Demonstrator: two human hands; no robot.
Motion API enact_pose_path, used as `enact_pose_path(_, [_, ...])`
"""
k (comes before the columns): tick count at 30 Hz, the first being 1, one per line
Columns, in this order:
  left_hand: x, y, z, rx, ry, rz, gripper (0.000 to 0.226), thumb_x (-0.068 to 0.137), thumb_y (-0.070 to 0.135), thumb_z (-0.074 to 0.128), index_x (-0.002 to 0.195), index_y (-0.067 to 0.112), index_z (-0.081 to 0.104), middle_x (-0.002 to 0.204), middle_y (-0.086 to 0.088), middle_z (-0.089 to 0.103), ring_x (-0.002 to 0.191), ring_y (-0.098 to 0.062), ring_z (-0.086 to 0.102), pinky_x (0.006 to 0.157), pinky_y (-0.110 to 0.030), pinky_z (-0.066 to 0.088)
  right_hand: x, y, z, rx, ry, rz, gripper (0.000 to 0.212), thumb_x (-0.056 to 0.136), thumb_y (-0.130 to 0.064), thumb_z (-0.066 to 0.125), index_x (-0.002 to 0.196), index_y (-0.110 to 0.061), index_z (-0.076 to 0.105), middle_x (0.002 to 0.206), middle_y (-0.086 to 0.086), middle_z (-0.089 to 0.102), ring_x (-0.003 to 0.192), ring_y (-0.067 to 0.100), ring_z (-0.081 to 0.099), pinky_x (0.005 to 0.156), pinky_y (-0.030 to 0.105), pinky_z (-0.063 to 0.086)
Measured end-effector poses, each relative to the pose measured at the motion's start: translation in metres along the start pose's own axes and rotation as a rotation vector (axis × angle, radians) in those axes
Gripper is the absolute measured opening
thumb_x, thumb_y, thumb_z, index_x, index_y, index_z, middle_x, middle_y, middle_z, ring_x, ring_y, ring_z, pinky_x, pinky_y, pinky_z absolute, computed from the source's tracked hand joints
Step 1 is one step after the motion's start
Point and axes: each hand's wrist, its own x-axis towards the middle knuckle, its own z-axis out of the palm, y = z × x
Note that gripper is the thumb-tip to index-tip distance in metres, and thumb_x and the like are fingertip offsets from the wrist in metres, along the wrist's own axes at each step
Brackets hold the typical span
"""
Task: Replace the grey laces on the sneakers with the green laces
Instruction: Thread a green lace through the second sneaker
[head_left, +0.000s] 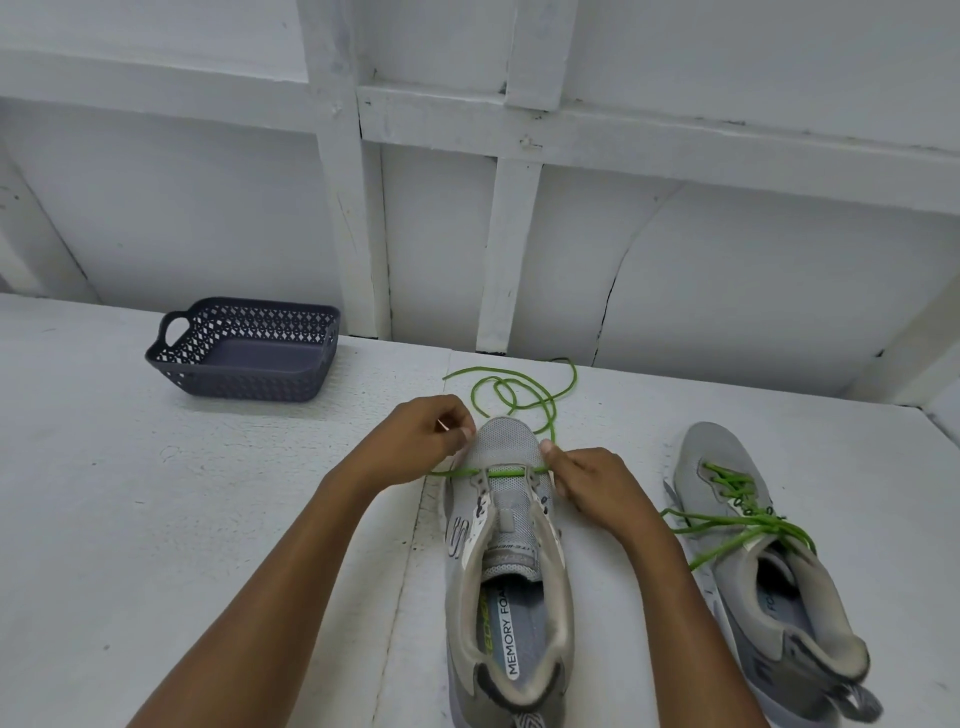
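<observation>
On the white table (156, 519), a dark basket (249, 385) sits well left of the unlaced sneaker (506, 441). Left hand (431, 436) and right hand (587, 483) pinch the green lace (506, 472) threaded across its front eyelets; a laced sneaker (727, 447) lies right.

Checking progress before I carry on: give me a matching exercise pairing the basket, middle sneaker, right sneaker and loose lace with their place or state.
1 basket
2 middle sneaker
3 right sneaker
4 loose lace

A laced up in green
B green across the front eyelets only
C far left on the table
D looped beyond a toe

Pairs: 1-C, 2-B, 3-A, 4-D
</observation>
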Motion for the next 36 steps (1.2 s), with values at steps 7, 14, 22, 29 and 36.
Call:
enact_pose_path(7, [0.024,-0.005,-0.005,0.078,0.085,-0.037,0.008,0.095,0.019,0.06,0.092,0.025,0.064,0.092,0.007,0.066,0.083,-0.012,0.063,0.067,-0.022,0.045,0.019,0.0,-0.02,-0.368,0.076,0.097,0.044,0.099,-0.044,0.047,0.068,-0.013,0.049,0.068,0.001,0.057,0.071,0.021,0.054,0.061,0.032,0.036])
enact_pose_path(14, [0.07,0.003,-0.005,0.143,0.072,-0.084,0.006,0.095,0.018,0.059,0.096,0.017,0.065,0.094,0.0,0.066,0.088,-0.022,0.066,0.078,-0.035,0.054,0.056,-0.006,-0.018,-0.358,0.17,0.095,0.023,0.096,-0.034,0.056,0.104,-0.013,0.057,0.102,0.004,0.062,0.093,0.022,0.056,0.073,0.031,0.042])
enact_pose_path(22, [0.111,-0.004,0.013,0.352,-0.002,-0.138,0.029,0.091,0.044,0.065,0.094,0.015,0.066,0.089,0.001,0.063,0.085,-0.017,0.059,0.07,-0.029,0.046,0.109,-0.005,0.001,-0.369,0.18,0.085,0.04,0.096,-0.033,0.057,0.13,-0.013,0.052,0.128,0.01,0.051,0.119,0.028,0.048,0.091,0.037,0.046])
enact_pose_path(29, [0.128,0.0,0.027,0.46,-0.225,-0.081,0.024,0.08,0.036,0.077,0.087,0.013,0.073,0.089,-0.002,0.071,0.083,-0.02,0.062,0.072,-0.03,0.051,0.124,0.001,0.012,-0.192,0.311,0.003,0.009,0.091,-0.019,0.059,0.082,-0.019,0.062,0.094,0.001,0.063,0.088,0.018,0.059,0.066,0.025,0.043])
enact_pose_path(36, [0.104,0.009,-0.002,-0.653,0.079,-0.061,0.023,0.078,0.01,0.059,0.058,0.019,0.065,0.1,-0.011,0.073,0.098,-0.02,0.066,0.088,-0.035,0.053,0.095,-0.03,-0.016,1.114,0.307,0.006,0.035,0.092,-0.001,0.044,0.065,-0.008,0.065,0.093,0.012,0.074,0.093,0.023,0.069,0.088,0.036,0.055])
